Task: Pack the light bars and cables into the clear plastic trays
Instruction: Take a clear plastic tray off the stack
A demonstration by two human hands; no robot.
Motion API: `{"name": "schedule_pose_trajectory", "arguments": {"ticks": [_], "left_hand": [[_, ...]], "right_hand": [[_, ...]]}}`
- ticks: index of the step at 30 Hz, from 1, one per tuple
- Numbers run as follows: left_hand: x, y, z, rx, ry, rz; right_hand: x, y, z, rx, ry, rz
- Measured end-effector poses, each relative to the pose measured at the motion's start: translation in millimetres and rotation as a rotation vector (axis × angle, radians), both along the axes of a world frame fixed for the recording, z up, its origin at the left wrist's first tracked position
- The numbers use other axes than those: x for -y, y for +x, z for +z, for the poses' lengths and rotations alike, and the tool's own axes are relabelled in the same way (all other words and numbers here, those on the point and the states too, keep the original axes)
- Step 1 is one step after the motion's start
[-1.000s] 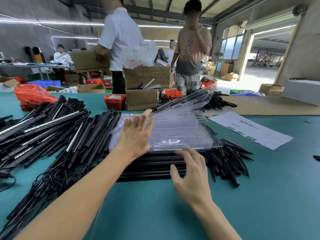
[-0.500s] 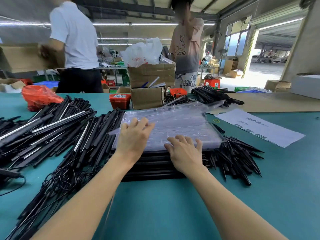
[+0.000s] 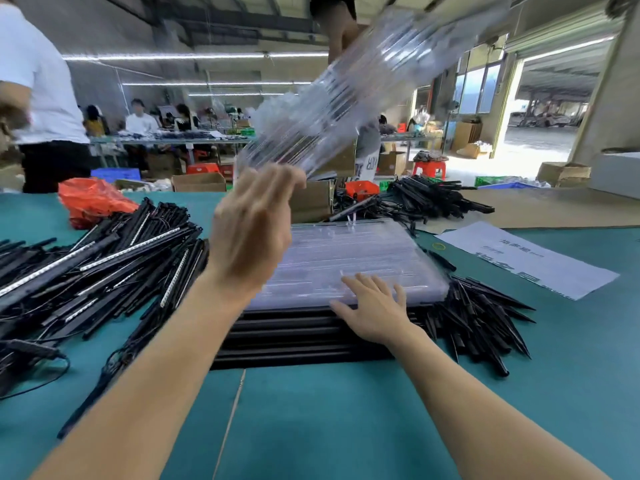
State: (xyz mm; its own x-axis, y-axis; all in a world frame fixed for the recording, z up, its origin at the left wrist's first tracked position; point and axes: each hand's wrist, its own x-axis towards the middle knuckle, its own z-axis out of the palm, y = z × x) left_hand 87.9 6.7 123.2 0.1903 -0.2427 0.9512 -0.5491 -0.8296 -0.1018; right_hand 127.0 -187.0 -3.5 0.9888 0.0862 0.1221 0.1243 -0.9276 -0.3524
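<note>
Clear ribbed tray [image 3: 349, 88], blurred, tilted aloft

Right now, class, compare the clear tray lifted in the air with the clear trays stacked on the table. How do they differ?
The lifted tray is raised and tilted, held at its lower end by the left hand; the stacked trays lie flat on black bars. The lifted tray is blurred; the stacked trays look sharp, with the right hand resting flat on their near edge. Both are clear ribbed plastic.

Two bare, sleeveless forearms [image 3: 166, 358]
</note>
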Motion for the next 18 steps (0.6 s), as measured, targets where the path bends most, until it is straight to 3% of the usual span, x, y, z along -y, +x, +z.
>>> {"name": "schedule_pose_trajectory", "arguments": {"ticks": [3, 5, 6, 8, 10, 12, 15, 18], "left_hand": [[1, -15, -34, -0.069, -0.038, -0.066], [-2, -22, -56, -0.113, -0.076, -0.062], [-4, -28, -66, -0.107, -0.063, -0.038], [-7, -41, -78, -0.106, -0.033, -0.014], [-10, -56, -82, -0.160, -0.006, -0.037], [-12, -76, -83, -0.225, 0.056, -0.088], [-18, -108, -85, -0.273, 0.197, -0.145], [-17, -140, -99, -0.225, 0.405, -0.134]], "right_hand": [[0, -7, 0, 0.146, 0.131, -0.004], [-1, -15, 7, 0.274, 0.343, -0.028], [1, -21, 11, 0.295, 0.537, -0.051], [12, -36, 22, 0.253, 1.125, -0.101], [34, -52, 28, 0.027, 1.718, -0.073], [62, -68, 27, -0.163, 2.070, 0.049], [90, -91, 23, -0.253, 2.241, 0.246], [109, -111, 24, -0.309, 2.203, 0.255]]}}
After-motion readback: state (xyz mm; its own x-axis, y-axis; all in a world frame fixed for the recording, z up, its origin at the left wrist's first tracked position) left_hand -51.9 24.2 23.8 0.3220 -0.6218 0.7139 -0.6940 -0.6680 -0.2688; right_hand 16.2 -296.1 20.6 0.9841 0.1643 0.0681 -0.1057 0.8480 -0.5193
